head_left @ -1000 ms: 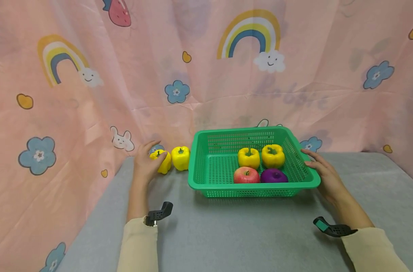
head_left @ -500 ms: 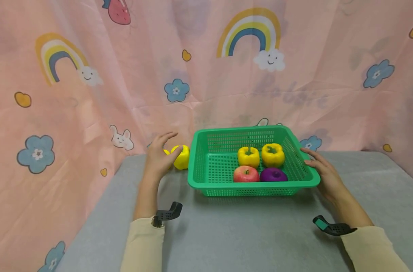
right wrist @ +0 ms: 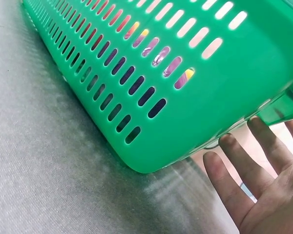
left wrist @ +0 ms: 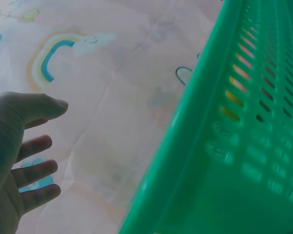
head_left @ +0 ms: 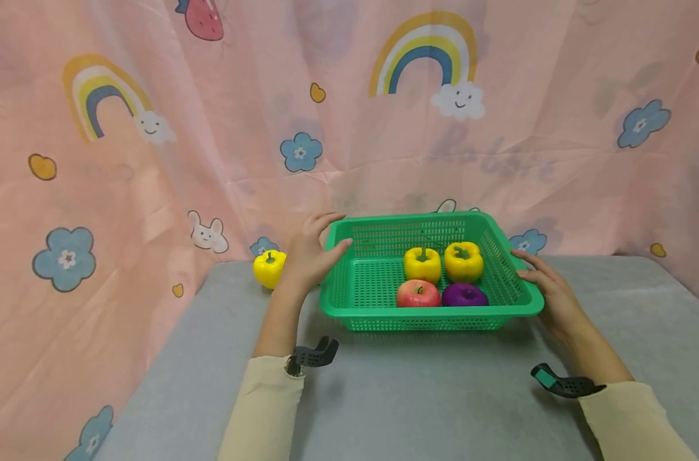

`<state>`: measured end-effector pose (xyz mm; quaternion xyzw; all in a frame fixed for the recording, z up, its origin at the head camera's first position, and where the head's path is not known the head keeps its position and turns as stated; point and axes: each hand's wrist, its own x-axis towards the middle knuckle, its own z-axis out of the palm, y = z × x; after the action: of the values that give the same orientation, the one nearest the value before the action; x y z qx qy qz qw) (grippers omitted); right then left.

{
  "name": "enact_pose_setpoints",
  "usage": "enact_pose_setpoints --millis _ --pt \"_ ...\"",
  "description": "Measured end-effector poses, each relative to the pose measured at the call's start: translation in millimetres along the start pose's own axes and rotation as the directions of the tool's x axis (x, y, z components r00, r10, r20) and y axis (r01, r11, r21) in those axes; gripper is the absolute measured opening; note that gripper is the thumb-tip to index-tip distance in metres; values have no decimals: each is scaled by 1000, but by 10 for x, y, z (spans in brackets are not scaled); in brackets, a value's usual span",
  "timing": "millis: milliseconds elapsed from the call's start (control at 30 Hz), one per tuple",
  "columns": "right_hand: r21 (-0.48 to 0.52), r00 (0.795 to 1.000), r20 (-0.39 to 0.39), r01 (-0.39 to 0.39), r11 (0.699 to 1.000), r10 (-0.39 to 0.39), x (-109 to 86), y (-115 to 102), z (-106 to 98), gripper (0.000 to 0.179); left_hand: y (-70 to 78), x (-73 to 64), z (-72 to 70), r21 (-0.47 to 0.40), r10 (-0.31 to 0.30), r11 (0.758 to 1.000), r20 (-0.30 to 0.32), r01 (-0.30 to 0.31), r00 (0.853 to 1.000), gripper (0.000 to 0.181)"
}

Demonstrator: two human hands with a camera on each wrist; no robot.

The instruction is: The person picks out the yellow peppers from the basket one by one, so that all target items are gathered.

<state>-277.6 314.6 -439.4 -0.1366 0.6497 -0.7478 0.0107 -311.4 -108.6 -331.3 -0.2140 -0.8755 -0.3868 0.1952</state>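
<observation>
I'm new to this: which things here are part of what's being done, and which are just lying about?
Likely part of the work:
green basket
left hand, near its left end
right hand, fingers at its right end
yellow peppers, red apple and purple item inside

Apparently just about:
loose yellow pepper, left of the left hand
pink cloth behind
grey table

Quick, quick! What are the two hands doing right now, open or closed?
Left hand: open, holding nothing, near the basket.
Right hand: open, fingers fairly straight, touching the basket's side.
</observation>
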Motion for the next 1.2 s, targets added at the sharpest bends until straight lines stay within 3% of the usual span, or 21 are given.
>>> enact_pose_setpoints --millis 633,1200 --pt "9 1000 -12 -6 1000 6 -9 -2 -19 36 371 246 514 53 -15 999 161 6 987 48" --pt "-14 1000 -29 -2 1000 1 10 -2 -4 35 499 380 1012 85 -75 995 258 55 963 47"
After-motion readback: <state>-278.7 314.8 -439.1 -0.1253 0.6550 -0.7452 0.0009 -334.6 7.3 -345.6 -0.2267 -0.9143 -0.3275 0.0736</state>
